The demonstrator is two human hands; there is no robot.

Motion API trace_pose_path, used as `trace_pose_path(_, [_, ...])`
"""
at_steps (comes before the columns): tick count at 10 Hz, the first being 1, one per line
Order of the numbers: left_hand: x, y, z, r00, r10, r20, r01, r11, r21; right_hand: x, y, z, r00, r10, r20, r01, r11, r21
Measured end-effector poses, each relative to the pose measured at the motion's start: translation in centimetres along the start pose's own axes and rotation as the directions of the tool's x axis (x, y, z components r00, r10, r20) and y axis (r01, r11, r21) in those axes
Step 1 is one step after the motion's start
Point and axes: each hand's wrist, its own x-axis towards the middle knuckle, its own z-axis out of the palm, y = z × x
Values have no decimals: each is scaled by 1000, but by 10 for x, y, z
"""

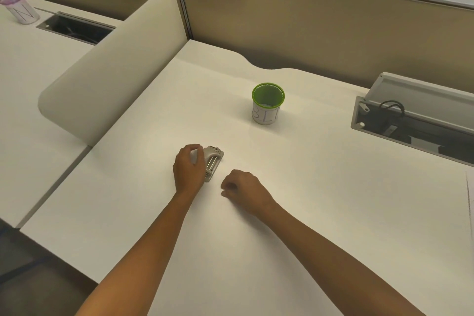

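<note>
A small silver-grey metal device (213, 161), perhaps a stapler or clip mechanism, lies on the white desk (320, 200). My left hand (188, 168) covers its left side, with curled fingers gripping it. My right hand (243, 188) rests on the desk just right of and below the device, fingers curled in and holding nothing. A green-rimmed cup (268, 103) with a white paper label stands upright farther back, to the right of the device.
An open cable tray (410, 115) with a raised lid sits at the desk's right. A beige divider panel (112, 67) borders the left side. On the neighbouring desk are a purple-rimmed cup (19, 7) and another cable slot (75, 28). A sheet's edge (470, 200) shows at far right.
</note>
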Motion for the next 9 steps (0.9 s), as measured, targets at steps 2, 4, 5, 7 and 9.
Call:
trace_pose_path(2, [4, 7, -2, 994, -110, 19, 110, 994, -4, 2, -7, 6, 999, -35, 33, 39, 993, -109])
trace_pose_path(4, [13, 18, -2, 980, -182, 79, 175, 981, 82, 8, 4, -10, 998, 37, -54, -36, 999, 23])
trace_pose_path(5, [21, 22, -8, 942, -217, 255, 182, 971, 156, 28, 15, -63, 934, 141, -327, -81, 979, 189])
trace_pose_path(7, [29, 24, -14, 886, -274, 374, 159, 937, 311, 64, 26, -136, 810, 172, -561, -91, 981, 169])
trace_pose_path(9, [39, 24, -17, 864, -301, 404, 119, 901, 416, 101, 37, -175, 761, 283, -583, -209, 959, 193])
